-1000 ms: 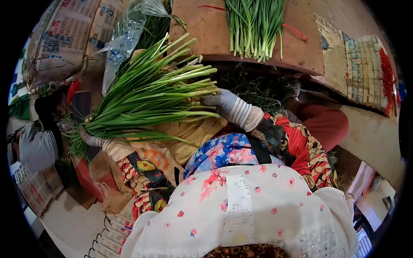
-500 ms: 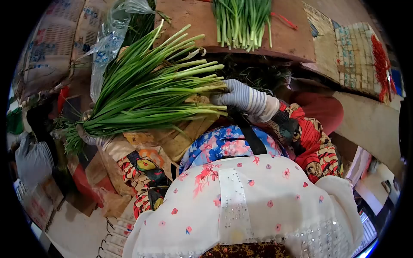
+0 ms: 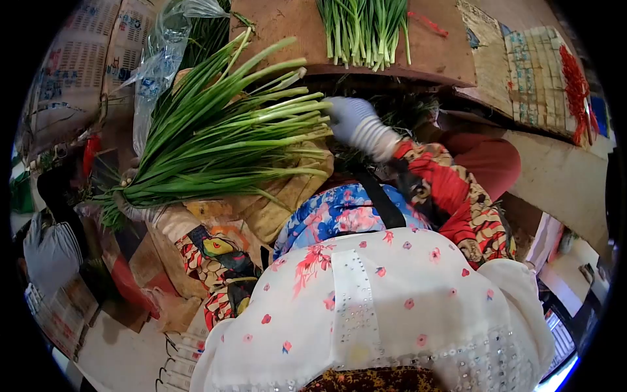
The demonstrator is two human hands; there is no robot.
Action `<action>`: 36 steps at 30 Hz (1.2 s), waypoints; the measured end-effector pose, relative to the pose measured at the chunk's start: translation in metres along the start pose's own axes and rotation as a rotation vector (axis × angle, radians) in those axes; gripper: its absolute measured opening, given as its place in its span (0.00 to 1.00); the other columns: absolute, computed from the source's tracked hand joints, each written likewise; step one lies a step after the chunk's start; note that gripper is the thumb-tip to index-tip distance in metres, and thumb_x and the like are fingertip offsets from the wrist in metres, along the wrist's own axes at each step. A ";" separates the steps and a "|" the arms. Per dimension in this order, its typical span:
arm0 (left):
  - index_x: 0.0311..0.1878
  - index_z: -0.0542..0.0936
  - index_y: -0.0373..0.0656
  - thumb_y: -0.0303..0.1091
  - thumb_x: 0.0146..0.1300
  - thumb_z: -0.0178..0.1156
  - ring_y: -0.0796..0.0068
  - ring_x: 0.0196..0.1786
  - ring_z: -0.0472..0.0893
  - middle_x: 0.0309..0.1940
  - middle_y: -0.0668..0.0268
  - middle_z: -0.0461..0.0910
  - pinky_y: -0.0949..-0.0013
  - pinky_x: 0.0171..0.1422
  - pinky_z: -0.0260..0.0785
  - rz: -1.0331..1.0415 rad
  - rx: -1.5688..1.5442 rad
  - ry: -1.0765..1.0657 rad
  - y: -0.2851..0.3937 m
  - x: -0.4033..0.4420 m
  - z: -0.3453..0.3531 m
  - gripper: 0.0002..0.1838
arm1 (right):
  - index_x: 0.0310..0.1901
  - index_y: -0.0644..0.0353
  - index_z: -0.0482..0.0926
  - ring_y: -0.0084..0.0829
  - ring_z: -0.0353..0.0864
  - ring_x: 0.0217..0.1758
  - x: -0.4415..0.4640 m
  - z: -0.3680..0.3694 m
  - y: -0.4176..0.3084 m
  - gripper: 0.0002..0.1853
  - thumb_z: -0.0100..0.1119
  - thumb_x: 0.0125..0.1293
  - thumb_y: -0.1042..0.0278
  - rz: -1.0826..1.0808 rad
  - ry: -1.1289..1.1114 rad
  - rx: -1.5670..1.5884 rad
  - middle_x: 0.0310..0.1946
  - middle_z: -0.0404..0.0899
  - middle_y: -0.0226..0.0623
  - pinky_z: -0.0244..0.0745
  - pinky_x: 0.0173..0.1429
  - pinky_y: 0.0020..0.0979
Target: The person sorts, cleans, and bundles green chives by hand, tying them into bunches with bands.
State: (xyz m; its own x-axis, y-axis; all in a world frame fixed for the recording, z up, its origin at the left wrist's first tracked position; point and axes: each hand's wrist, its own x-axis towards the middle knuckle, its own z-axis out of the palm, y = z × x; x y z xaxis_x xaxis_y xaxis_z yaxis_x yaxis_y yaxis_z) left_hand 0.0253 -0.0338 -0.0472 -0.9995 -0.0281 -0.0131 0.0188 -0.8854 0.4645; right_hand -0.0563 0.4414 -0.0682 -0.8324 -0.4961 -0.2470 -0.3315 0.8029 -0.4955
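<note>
A large loose bunch of garlic chives [image 3: 222, 137] lies across my lap, its green leaves to the left and pale cut stems fanned to the right. My left hand [image 3: 134, 208], in a glove, is closed around the leafy end; leaves hide part of its fingers. At the upper stem ends is my right hand [image 3: 353, 121], in a blue-and-white striped glove. It is smeared by motion, so I cannot tell whether its fingers grip a stem.
Another bunch of chives [image 3: 366, 32] lies on the brown board [image 3: 281, 23] ahead, beside a red tie [image 3: 428, 23]. A clear plastic bag [image 3: 157, 78] hangs at upper left. Red strings [image 3: 575, 91] hang at far right. Dark leafy scraps [image 3: 398, 114] lie under the board.
My right hand has moved up and slightly left along the stem ends, from the lower stems to the upper ones. My left hand still holds the leafy end.
</note>
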 end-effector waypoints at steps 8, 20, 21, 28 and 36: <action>0.45 0.77 0.41 0.48 0.67 0.47 0.61 0.62 0.70 0.46 0.63 0.79 0.47 0.69 0.59 0.094 -0.021 -0.217 -0.008 -0.006 0.023 0.19 | 0.50 0.54 0.79 0.42 0.80 0.48 -0.088 -0.034 0.175 0.16 0.54 0.61 0.64 0.488 -0.483 -0.873 0.48 0.79 0.41 0.76 0.50 0.43; 0.48 0.76 0.39 0.51 0.67 0.46 0.57 0.69 0.60 0.51 0.61 0.76 0.41 0.67 0.57 0.125 0.007 -0.311 -0.017 0.004 0.078 0.23 | 0.51 0.63 0.72 0.21 0.76 0.24 -0.006 0.001 -0.118 0.15 0.55 0.65 0.66 0.527 -0.298 1.836 0.32 0.79 0.37 0.73 0.23 0.23; 0.44 0.76 0.40 0.48 0.65 0.49 0.57 0.63 0.65 0.45 0.61 0.77 0.41 0.65 0.59 0.068 0.038 -0.225 -0.013 0.003 0.085 0.19 | 0.50 0.64 0.73 0.22 0.77 0.25 -0.004 -0.004 -0.125 0.15 0.55 0.65 0.66 0.433 -0.364 1.827 0.33 0.80 0.39 0.74 0.23 0.24; 0.47 0.75 0.35 0.48 0.66 0.47 0.54 0.65 0.67 0.51 0.55 0.76 0.41 0.69 0.58 0.157 -0.041 -0.209 0.008 0.003 0.041 0.23 | 0.34 0.68 0.80 0.25 0.80 0.30 -0.046 -0.131 -0.151 0.08 0.59 0.62 0.70 -0.450 -0.863 1.649 0.29 0.82 0.36 0.75 0.33 0.26; 0.31 0.76 0.39 0.46 0.62 0.52 0.59 0.45 0.76 0.31 0.57 0.78 0.52 0.58 0.68 0.359 0.122 0.146 -0.010 0.015 0.100 0.18 | 0.48 0.53 0.76 0.48 0.81 0.35 -0.045 -0.098 0.007 0.16 0.56 0.56 0.66 -0.032 -0.138 -0.725 0.33 0.81 0.44 0.76 0.36 0.40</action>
State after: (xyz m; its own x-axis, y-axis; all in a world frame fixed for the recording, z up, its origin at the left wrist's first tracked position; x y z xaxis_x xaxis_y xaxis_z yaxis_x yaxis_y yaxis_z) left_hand 0.0076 0.0214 0.0367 -0.9157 -0.3990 0.0471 0.3540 -0.7458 0.5643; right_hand -0.0649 0.5016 0.0204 -0.7696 -0.5218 -0.3680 -0.6049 0.7804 0.1583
